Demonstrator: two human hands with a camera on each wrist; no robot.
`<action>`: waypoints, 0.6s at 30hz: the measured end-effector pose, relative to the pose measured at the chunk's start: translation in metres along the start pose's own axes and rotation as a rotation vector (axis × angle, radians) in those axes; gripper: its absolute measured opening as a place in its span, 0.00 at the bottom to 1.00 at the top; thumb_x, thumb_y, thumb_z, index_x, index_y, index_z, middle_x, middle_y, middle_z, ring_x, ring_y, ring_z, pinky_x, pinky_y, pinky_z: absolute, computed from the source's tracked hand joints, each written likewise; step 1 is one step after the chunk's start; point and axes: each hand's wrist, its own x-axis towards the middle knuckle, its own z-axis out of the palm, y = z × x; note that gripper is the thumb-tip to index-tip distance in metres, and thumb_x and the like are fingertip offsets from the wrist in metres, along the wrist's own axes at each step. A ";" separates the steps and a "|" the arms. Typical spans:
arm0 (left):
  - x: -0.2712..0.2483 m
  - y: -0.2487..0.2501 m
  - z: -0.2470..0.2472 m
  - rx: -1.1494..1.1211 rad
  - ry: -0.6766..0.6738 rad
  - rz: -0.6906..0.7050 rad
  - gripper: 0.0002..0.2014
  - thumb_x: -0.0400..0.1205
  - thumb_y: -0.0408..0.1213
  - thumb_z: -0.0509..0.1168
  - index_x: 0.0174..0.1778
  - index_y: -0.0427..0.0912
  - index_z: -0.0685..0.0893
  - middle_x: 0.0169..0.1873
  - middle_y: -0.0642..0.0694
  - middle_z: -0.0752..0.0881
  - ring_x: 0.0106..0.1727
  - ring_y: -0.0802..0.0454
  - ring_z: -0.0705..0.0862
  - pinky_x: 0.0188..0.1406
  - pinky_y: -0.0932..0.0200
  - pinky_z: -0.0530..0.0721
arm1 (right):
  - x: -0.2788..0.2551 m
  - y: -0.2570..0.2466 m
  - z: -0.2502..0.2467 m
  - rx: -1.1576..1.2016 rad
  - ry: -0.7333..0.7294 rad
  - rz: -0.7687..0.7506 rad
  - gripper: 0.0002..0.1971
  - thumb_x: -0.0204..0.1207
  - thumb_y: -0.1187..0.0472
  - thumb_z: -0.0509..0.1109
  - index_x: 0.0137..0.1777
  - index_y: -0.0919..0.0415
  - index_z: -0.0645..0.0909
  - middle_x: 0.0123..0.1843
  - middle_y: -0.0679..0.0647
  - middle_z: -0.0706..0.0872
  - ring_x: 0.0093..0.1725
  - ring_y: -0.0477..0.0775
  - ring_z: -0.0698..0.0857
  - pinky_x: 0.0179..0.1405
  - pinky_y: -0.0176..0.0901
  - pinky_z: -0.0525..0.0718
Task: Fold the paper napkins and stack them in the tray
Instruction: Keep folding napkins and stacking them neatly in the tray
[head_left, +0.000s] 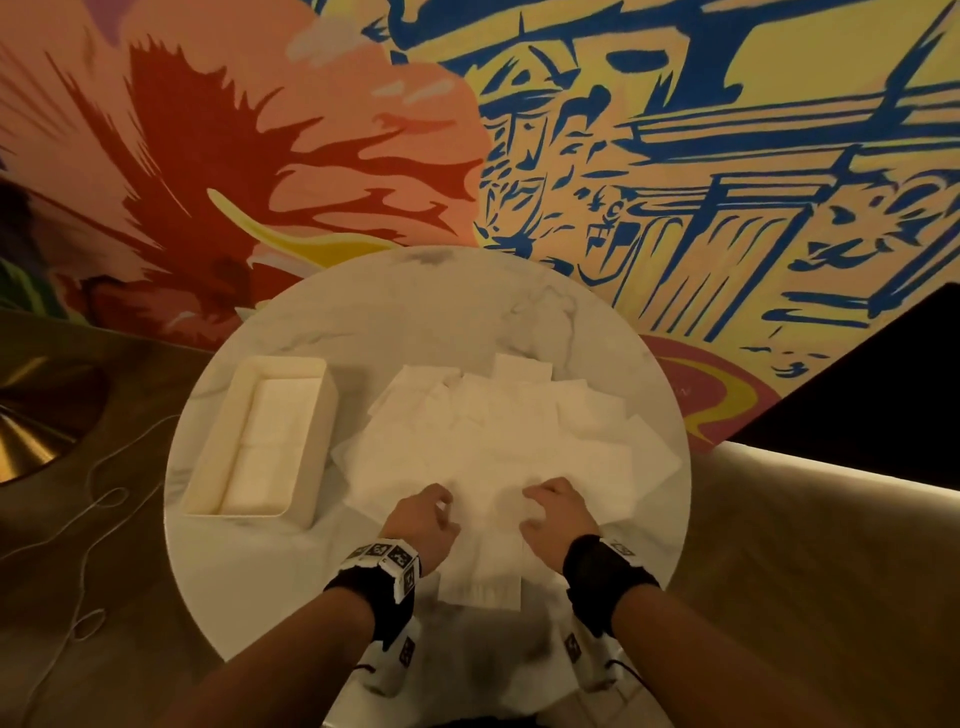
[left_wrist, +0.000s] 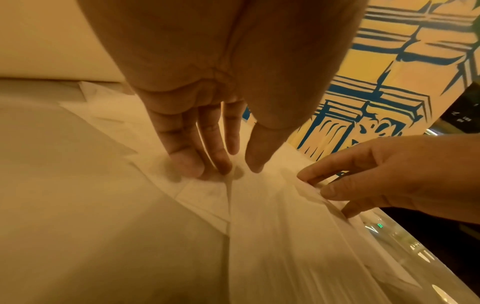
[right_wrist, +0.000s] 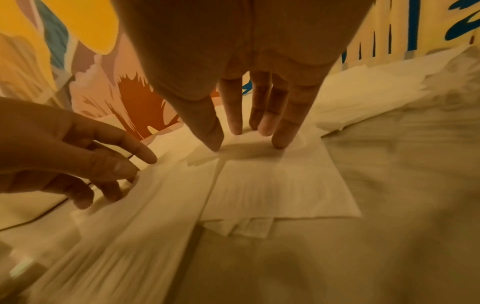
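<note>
**Both hands down on one napkin at the near edge**

While the cream tray (head_left: 205, 499) sits at about nine o'clock on the round marble surface (head_left: 426, 312), a stack of folded napkins (head_left: 270, 447) already lies inside it. Just right of the tray, a loose spread of paper napkins (head_left: 498, 415) covers the middle of the surface out toward three o'clock. At six o'clock lies a single napkin (head_left: 483, 566), and the left hand (head_left: 421, 519) has its fingertips (left_wrist: 187, 164) planted on that napkin's left side, fingers fairly straight and gripping nothing. To its right, the right hand (head_left: 553, 512) presses the same sheet with straight fingers (right_wrist: 283, 135) and thumb (nothing is pinched). Blur hides the exact fold lines. A painted mural (head_left: 675, 156) fills the wall beyond twelve o'clock.
</note>
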 end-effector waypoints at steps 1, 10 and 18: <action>0.000 0.001 0.003 -0.039 0.006 -0.007 0.17 0.82 0.43 0.69 0.66 0.51 0.76 0.49 0.53 0.86 0.48 0.53 0.85 0.44 0.63 0.80 | 0.000 0.001 0.000 0.004 -0.004 -0.005 0.24 0.80 0.56 0.65 0.77 0.55 0.73 0.74 0.50 0.67 0.71 0.52 0.72 0.74 0.40 0.72; 0.000 0.011 0.003 -0.147 0.148 0.002 0.10 0.82 0.38 0.70 0.56 0.57 0.82 0.49 0.52 0.83 0.43 0.55 0.83 0.43 0.62 0.78 | -0.001 0.008 -0.007 -0.032 -0.043 -0.041 0.24 0.82 0.54 0.64 0.78 0.53 0.72 0.74 0.50 0.66 0.72 0.52 0.71 0.75 0.43 0.72; -0.013 0.009 -0.038 -0.188 0.314 0.099 0.07 0.83 0.38 0.70 0.52 0.54 0.89 0.52 0.53 0.85 0.50 0.52 0.82 0.57 0.60 0.79 | -0.004 -0.019 -0.031 0.127 0.063 -0.155 0.17 0.83 0.50 0.66 0.71 0.49 0.78 0.66 0.49 0.77 0.59 0.49 0.81 0.59 0.36 0.78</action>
